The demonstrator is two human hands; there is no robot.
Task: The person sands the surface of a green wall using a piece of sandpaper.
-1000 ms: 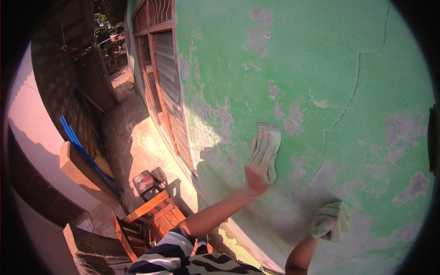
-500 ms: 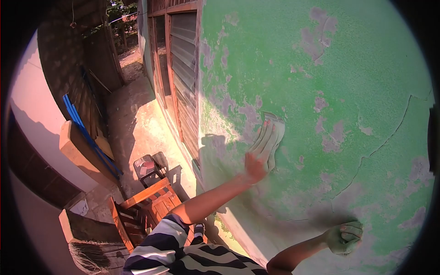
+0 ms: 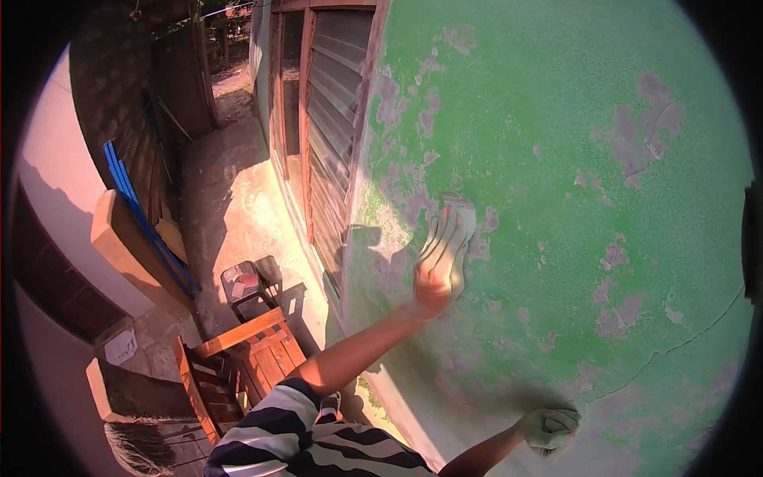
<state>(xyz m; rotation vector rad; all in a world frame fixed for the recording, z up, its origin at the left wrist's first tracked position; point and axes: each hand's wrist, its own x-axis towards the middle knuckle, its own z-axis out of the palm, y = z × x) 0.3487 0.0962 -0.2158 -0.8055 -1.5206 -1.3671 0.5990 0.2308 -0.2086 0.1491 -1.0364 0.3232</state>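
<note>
My left hand (image 3: pixel 442 253) lies with its fingers stretched out and together over a pale, worn sheet of sandpaper (image 3: pixel 458 202), pressing it on the green wall (image 3: pixel 532 238). Pale dust coats the fingers and the back of this hand. The sheet's top edge shows beyond the fingertips; the palm hides most of it. Lower and to the right, my right hand (image 3: pixel 551 429) is curled closed against the wall, dusty too. Whatever may be inside its fingers is hidden. Purplish-grey patches show where paint has come off the wall.
Left of the wall is a louvred window (image 3: pixel 330 103) with a wooden frame. Below stand a wooden chair (image 3: pixel 266 350) and a dark stool (image 3: pixel 248 285). Blue poles (image 3: pixel 147 211) lean by a wooden piece (image 3: pixel 131 254). A broom head (image 3: pixel 139 449) lies at lower left. A crack (image 3: pixel 675 346) crosses the wall.
The head view has turned, so wall patches sit further right and lower. My left hand with the sandpaper has shifted left and up across the wall. My right hand has moved left, still closed.
</note>
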